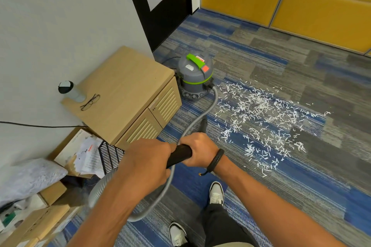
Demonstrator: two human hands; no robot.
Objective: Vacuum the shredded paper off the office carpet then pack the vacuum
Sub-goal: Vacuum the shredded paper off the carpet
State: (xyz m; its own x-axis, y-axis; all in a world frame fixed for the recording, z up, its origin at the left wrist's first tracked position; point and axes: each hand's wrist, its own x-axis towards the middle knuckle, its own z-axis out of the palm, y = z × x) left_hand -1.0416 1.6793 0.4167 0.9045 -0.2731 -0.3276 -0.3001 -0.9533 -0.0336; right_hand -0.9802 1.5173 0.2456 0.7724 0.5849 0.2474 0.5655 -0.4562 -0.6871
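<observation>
White shredded paper [259,118] litters striped blue-grey carpet [301,176] beside yellow padded wall panels [281,0]. Left hand [148,162] and right hand [197,151] both grip the smooth black wand handle [179,155].

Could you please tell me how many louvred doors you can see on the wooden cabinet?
2: the nearer louvred door faces the hands; the farther louvred door sits beside the vacuum. Both front the wooden cabinet; other sides are hidden.

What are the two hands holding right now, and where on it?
Both grip the vacuum's black wand handle: left hand at its rear end, right hand further forward.
</observation>
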